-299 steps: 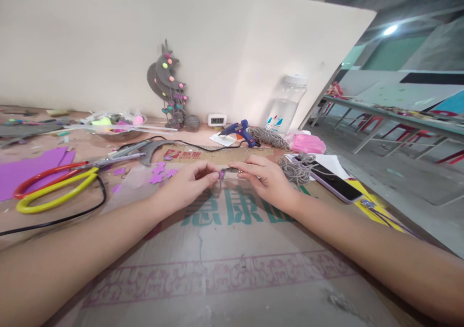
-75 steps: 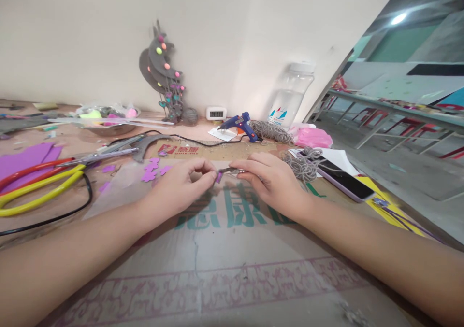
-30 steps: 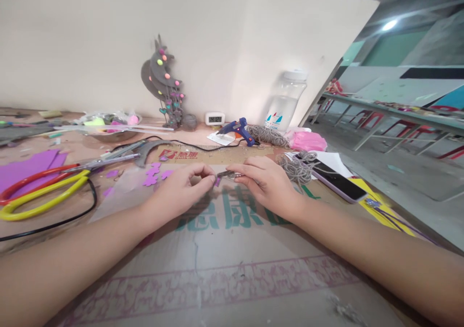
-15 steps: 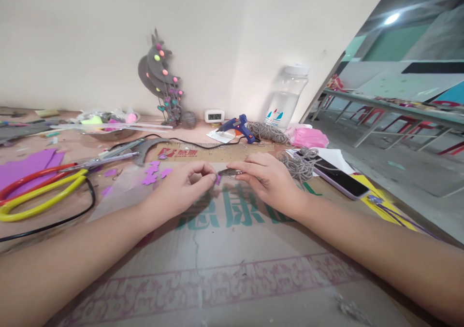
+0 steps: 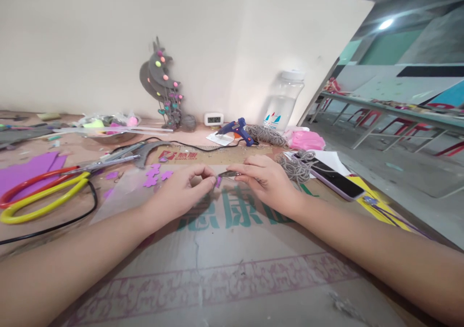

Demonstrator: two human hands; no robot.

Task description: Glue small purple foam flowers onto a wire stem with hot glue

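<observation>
Above the printed cardboard point(image 5: 203, 283), my left hand point(image 5: 188, 187) pinches a small purple piece point(image 5: 218, 182) between thumb and fingers. My right hand point(image 5: 270, 182) is closed around a small dark metal tool point(image 5: 229, 174), probably tweezers, whose tip reaches the purple piece. Left of my left hand, several purple flower cut-outs point(image 5: 151, 176) lie near a translucent sheet point(image 5: 125, 191). Behind my hands is a blue glue gun point(image 5: 239, 130) on a white paper.
Red-and-yellow-handled scissors point(image 5: 47, 199) and purple foam point(image 5: 31, 172) lie left. Grey yarn point(image 5: 295, 167), a phone point(image 5: 337, 179) and a pink bag point(image 5: 306, 140) lie right. A water bottle point(image 5: 282, 102), small clock point(image 5: 213, 119) and decorated grey moon point(image 5: 155, 76) stand at the back.
The camera view has shifted slightly. Both hands keep nearly the same pose, with the purple piece and the tool still between them.
</observation>
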